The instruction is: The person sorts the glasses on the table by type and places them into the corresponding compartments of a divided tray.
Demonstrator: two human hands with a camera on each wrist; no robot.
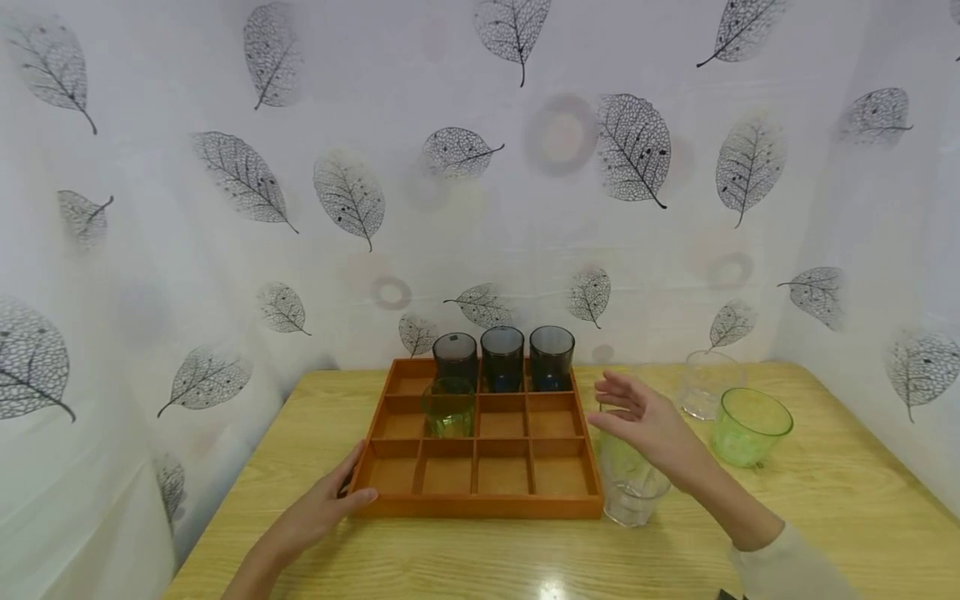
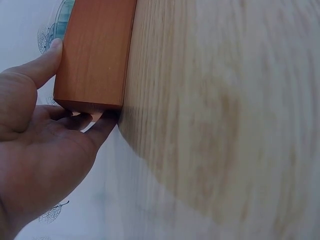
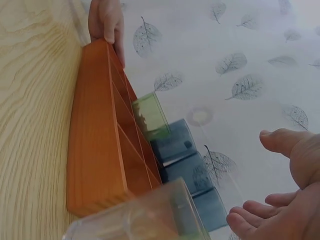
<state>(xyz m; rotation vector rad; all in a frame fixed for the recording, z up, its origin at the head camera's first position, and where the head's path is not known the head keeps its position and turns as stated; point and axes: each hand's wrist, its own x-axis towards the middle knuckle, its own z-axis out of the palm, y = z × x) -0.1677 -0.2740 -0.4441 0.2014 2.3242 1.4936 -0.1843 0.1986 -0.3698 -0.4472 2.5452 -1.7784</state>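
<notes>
My left hand [image 1: 326, 500] grips the front left corner of a wooden compartment tray [image 1: 480, 506]. In the left wrist view its thumb [image 2: 56, 46] lies against the rim and its fingers bend at the tray's end. Three dark blue-grey glasses [image 1: 503, 358] stand in the back row, from the second compartment rightward. A green glass [image 1: 448, 408] is in the middle row, second compartment from the left. Right of the tray, my right hand [image 1: 648, 425] hovers with fingers parted, holding nothing. Below it stands a clear glass [image 1: 632, 504]; greenish glass behind it is partly hidden.
Farther right on the wooden table [image 1: 840, 500] stand another green glass [image 1: 750, 429] and, behind it, a clear glass [image 1: 705, 396]. A white leaf-patterned curtain [image 1: 480, 217] hangs around the back and sides of the table.
</notes>
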